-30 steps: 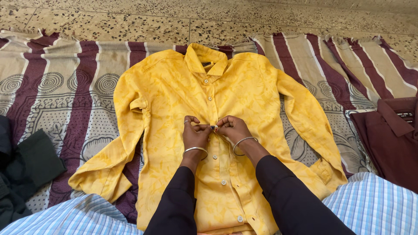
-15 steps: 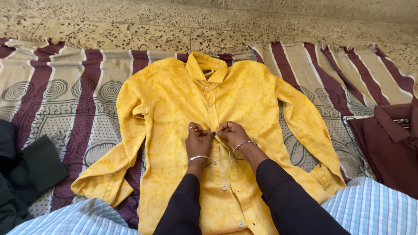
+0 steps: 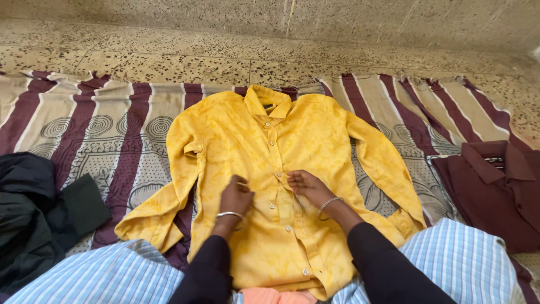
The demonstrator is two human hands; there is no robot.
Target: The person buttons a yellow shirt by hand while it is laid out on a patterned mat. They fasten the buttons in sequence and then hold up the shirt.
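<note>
Speckled stone floor (image 3: 169, 62) runs across the back, and over it lies a striped maroon-and-beige mat (image 3: 101, 129) with a yellow shirt (image 3: 315, 129) spread flat, front up, collar pointing away from the person and hem drawn in toward the lap. So the shirt's long axis runs straight out from between the two hands, button placket (image 3: 277, 180) right down the middle. Left hand (image 3: 235, 197) rests on the cloth just to its own side of the placket, fingers curled loosely, knuckles up; whether it pinches any fabric I cannot tell. Right hand (image 3: 304, 184) lies flatter on the other side, fingers extended toward the placket and touching the shirt front, gripping nothing that shows. The right hand sits a shade farther up the shirt and nearer the button line; the left is a little lower and farther out. Each wrist carries a thin metal bangle (image 3: 229, 214). Out beyond each hand the sleeves (image 3: 388, 163) splay down and away at an angle, cuffs lying near the person's knees, which are covered in blue checked cloth (image 3: 467, 259). Bare mat shows beyond the left sleeve before a heap of dark clothing (image 3: 39, 219) begins, well apart from that hand. On the right, a maroon shirt (image 3: 500, 186) lies close to the sleeve, so room is tighter there. Past the collar, mat and floor lie open.
</note>
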